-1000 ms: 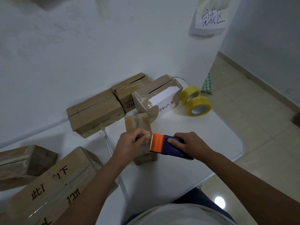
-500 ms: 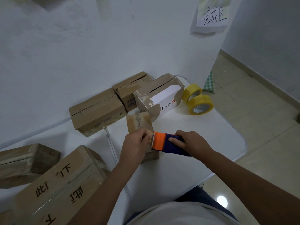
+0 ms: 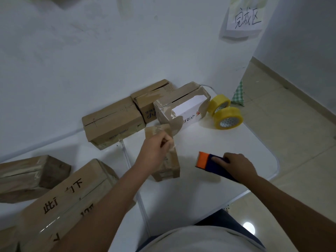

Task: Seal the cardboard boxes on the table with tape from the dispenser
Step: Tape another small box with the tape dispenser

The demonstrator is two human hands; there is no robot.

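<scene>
A small cardboard box [image 3: 170, 165] lies lengthwise at the middle of the white table [image 3: 214, 180]. My left hand [image 3: 154, 153] rests on top of it with fingers curled, pinching what looks like a tape end at the box's top face. My right hand [image 3: 238, 165] grips the tape dispenser [image 3: 209, 161], which is dark blue with an orange front, about a hand's width to the right of the box and just above the table.
Several cardboard boxes lie along the wall, one with white sides [image 3: 183, 108]. Two yellow tape rolls [image 3: 227, 117] sit at the back right. Two larger boxes [image 3: 60, 193] lie at the left. The table's right edge borders tiled floor.
My right hand has pulled the dispenser away from the box to the right. My left hand has slid up along the box's top face.
</scene>
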